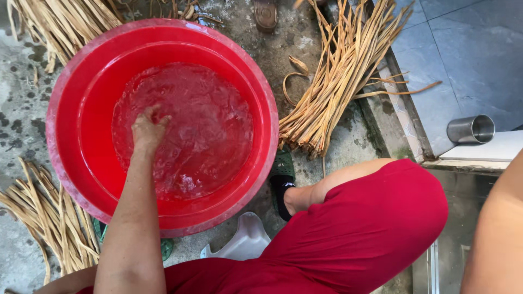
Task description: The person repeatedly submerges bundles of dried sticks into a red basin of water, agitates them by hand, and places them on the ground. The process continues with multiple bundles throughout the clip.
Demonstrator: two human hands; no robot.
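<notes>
A large red plastic basin (71, 136) sits on the wet concrete floor, with shallow rippling water (201, 136) in its bottom. My left hand (147, 129) reaches in from the lower left and dips into the water left of centre. Its fingers are bent down under the churned surface, and nothing shows in its grasp. Only my right forearm (498, 234) shows at the right edge; the hand itself is out of frame.
Bundles of dried tan plant strips lie right of the basin (332, 87), at lower left (49, 218) and at top left (60, 22). A steel cup (471, 129) lies on a tiled step. My red-trousered knee (376, 218), a green sandal (282, 179) and a white stool (242, 242) are close by.
</notes>
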